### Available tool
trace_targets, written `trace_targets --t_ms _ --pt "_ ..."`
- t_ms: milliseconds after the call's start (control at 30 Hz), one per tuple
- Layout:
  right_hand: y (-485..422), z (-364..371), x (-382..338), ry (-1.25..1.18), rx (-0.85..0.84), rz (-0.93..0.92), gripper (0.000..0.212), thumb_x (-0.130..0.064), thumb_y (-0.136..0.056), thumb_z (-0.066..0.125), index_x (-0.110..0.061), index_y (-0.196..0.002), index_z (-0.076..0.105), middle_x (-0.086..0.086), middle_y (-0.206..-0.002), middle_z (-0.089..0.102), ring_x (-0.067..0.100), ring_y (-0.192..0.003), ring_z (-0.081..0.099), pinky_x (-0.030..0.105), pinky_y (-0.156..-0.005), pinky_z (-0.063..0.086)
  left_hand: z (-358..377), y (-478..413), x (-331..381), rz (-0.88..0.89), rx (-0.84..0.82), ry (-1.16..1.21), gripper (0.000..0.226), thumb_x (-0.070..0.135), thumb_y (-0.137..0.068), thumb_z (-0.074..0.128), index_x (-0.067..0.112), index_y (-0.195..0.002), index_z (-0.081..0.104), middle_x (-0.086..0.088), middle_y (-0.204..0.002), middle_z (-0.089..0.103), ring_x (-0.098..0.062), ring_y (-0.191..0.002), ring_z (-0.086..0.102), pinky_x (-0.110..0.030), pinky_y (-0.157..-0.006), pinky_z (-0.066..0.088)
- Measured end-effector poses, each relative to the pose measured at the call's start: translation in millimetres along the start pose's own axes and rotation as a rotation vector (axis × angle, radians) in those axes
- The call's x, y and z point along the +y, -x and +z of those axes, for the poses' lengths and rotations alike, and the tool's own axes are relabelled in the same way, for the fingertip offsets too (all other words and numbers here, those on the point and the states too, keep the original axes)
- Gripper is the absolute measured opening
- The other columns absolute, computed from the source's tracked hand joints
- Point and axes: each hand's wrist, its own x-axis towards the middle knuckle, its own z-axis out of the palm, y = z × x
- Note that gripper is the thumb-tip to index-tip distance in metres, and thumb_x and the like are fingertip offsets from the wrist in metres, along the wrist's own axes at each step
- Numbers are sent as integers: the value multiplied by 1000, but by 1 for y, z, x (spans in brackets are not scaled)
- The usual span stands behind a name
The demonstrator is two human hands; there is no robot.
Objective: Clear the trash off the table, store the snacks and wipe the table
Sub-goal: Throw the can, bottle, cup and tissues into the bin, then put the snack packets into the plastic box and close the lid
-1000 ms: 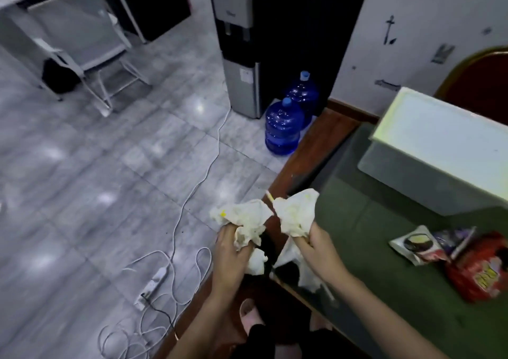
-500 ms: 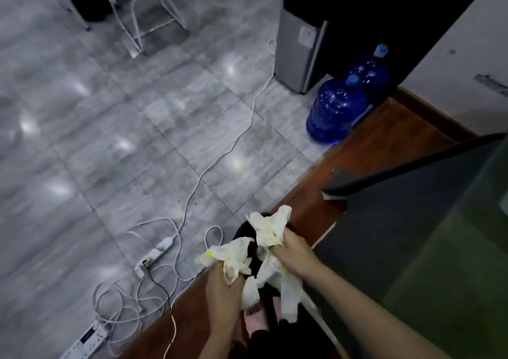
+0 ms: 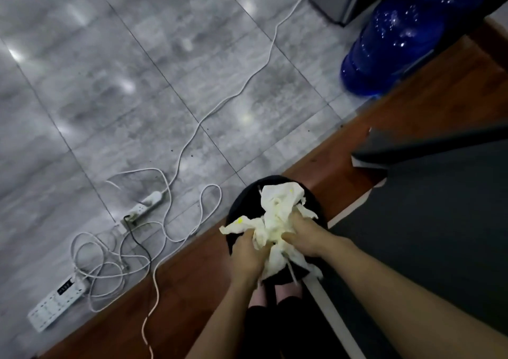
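Over the black bin (image 3: 240, 203), the left hand (image 3: 247, 251) and right hand (image 3: 306, 237) each had its grip curled round the crumpled tissues (image 3: 279, 207) — a loose flap overhanging the rim could, on release, drop onto the floor (image 3: 192, 290).

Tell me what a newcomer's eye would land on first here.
First, the yellow-stained crumpled tissues at bottom centre, clutched by the left grip and right grip directly over a black trash bin. Next, the big blue water jug on the floor at upper right. Then the tangle of white cables and a white power strip on the grey tiles at lower left.
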Motion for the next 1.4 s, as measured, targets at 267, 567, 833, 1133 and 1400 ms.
trace_targets --t_ms 267,567,833,1133,1400 --pt "32 -7 2 269 -32 -3 34 -11 -96 42 -4 -129 39 22 -130 48 36 -116 51 38 -92 44 5 0 12 53 -17 -110 21 8 -80 66 7 -100 66 -4 -97 70 -18 -93 64 -27 -76 47" --pt "213 -48 -46 144 332 -202 32 -21 -96 40 -5 -122 47 17 -127 52 37 -112 52 42 -86 45 -81 115 134 424 -60 -348 11 2 -77 57 9 -83 62 0 -85 63 -18 -81 59 -25 -62 33" --pt "393 -46 -6 -33 798 -241 34 -21 -93 50 -15 -126 48 8 -123 52 32 -108 56 43 -87 47 -99 256 230 672 -125 -286 7 10 -80 62 14 -85 63 1 -88 66 -11 -79 61 -25 -69 46" --pt "496 3 139 -274 1073 10 28 -20 -90 55 -14 -118 56 6 -119 58 26 -109 58 40 -91 47 -25 339 283 1031 -304 -536 4 11 -80 64 13 -80 61 -7 -87 66 -22 -80 62 -35 -72 51" --pt "548 30 232 -343 1098 63 29 -24 -92 53 -17 -120 54 1 -119 56 18 -109 55 32 -90 46 66 410 301 1158 -367 -691 6 12 -84 62 17 -88 62 1 -93 61 -10 -82 58 -27 -76 50"
